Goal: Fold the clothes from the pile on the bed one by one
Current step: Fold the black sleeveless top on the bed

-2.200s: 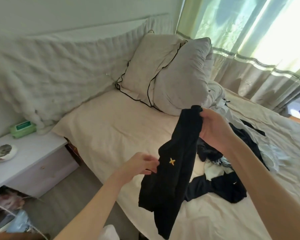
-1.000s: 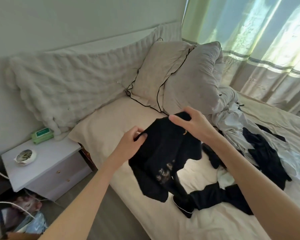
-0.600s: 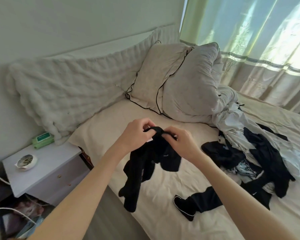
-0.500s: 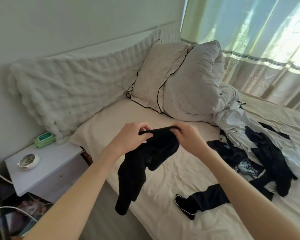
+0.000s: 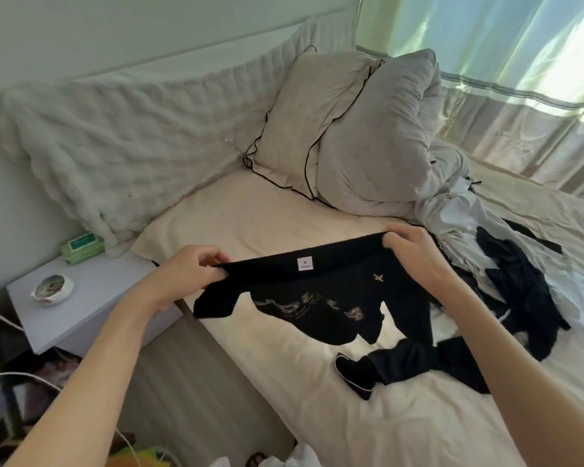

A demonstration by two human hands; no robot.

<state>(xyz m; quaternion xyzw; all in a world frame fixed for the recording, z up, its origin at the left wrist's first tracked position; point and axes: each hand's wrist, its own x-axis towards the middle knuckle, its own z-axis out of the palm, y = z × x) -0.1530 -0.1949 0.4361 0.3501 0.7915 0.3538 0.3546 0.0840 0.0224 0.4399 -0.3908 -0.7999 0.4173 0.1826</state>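
Hands come first: the left hand (image 5: 191, 269) pinches one end of a black garment (image 5: 321, 294) along its top band, and the right hand (image 5: 410, 256) grips the other end, so the two are spread well apart with the band stretched flat between them. A small white label (image 5: 304, 263) shows at the middle of the band, and pale printed marks run across the cloth below. The garment hangs in the air above the near part of the bed (image 5: 250, 214), its lower edge loose and uneven.

The step in hand looks like opening out and straightening one piece before folding. The next move probably calls for lowering it onto the bare sheet to the left of the pile and smoothing it flat, or bringing the two ends together for a first fold.

To the right lies the pile of clothes (image 5: 506, 274), dark and pale pieces tangled, with one black piece (image 5: 402, 369) trailing toward the near edge. Two pillows (image 5: 351, 129) lean at the far side, beside a fluffy white blanket (image 5: 115, 139). Curtains (image 5: 520, 79) glow at the far right. At the left stands a white bedside table (image 5: 91, 298) with a small dish (image 5: 52, 288) and a green pack of wipes (image 5: 82, 244).
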